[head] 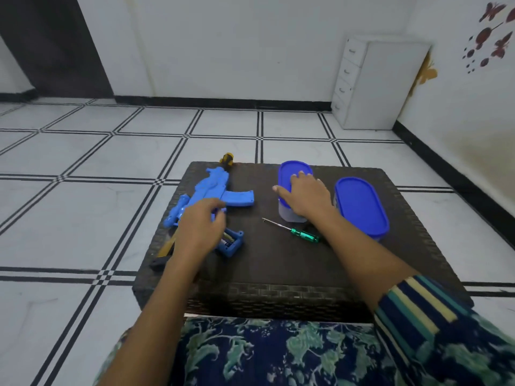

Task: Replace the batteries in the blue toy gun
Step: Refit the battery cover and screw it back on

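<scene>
Flowered cloth point(250, 355) covers the lap nearest me, at the near edge of a low dark woven table point(278, 268). On its left side lies the blue toy gun point(211, 190), muzzle pointing far. The left hand point(199, 228) hovers over the gun's near end, fingers curled; whether it grips anything I cannot tell. Just right of it sits a small open blue box point(232, 243). A green-handled screwdriver point(295, 232) lies mid-table. The right hand point(305, 195) rests flat, fingers spread, on a blue-lidded tub point(289, 169); another tub point(361, 206) stands right.
</scene>
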A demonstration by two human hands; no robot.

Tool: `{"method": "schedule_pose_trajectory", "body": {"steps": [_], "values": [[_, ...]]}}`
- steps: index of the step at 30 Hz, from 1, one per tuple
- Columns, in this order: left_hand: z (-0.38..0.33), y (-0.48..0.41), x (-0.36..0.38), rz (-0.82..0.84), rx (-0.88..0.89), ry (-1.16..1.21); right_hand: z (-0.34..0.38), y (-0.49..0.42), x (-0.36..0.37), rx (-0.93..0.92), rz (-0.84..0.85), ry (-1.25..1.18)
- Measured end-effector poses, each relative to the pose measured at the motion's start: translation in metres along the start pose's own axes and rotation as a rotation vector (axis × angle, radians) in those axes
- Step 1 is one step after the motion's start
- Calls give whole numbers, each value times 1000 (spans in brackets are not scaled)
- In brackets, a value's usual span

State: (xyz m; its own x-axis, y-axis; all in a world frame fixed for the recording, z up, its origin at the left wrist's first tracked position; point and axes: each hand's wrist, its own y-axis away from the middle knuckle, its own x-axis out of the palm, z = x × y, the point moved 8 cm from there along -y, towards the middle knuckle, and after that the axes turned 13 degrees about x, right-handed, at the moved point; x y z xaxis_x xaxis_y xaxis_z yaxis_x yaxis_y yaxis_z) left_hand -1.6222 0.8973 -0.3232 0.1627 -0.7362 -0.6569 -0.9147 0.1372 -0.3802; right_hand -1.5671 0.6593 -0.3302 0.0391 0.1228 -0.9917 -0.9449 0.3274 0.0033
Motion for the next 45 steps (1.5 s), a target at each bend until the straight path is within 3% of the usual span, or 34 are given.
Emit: {"method": "schedule_pose_trajectory", "body": {"steps": [3, 8, 10, 13, 22, 32, 36, 40, 45], "values": [[16, 19, 9, 99, 39, -69, -1, 3, -11, 41, -35, 6], [18, 22, 15, 242, 129, -173, -11, 49, -44, 153, -283, -218], [20, 18, 13, 259, 141, -166, -30, 64, -29, 267, -250, -321], [19, 18, 11, 247, 133, -151, -42, 80, 3, 333, -117, -280], [6, 10, 26, 276, 151, -189, -48, 72, 24, 253, 72, -37], [-4, 6, 46, 398, 133, -211, -49, 65, 9, 155, -4, -204], [-11, 8, 41, 316, 144, -30, -41, 79, -17, 54, -100, -515], [-37, 15, 32, 288, 209, 312, -9, 100, -24, -51, 121, -1150], [-41, 18, 14, 118, 246, 472, 31, 111, -12, -121, 310, -1484]]}}
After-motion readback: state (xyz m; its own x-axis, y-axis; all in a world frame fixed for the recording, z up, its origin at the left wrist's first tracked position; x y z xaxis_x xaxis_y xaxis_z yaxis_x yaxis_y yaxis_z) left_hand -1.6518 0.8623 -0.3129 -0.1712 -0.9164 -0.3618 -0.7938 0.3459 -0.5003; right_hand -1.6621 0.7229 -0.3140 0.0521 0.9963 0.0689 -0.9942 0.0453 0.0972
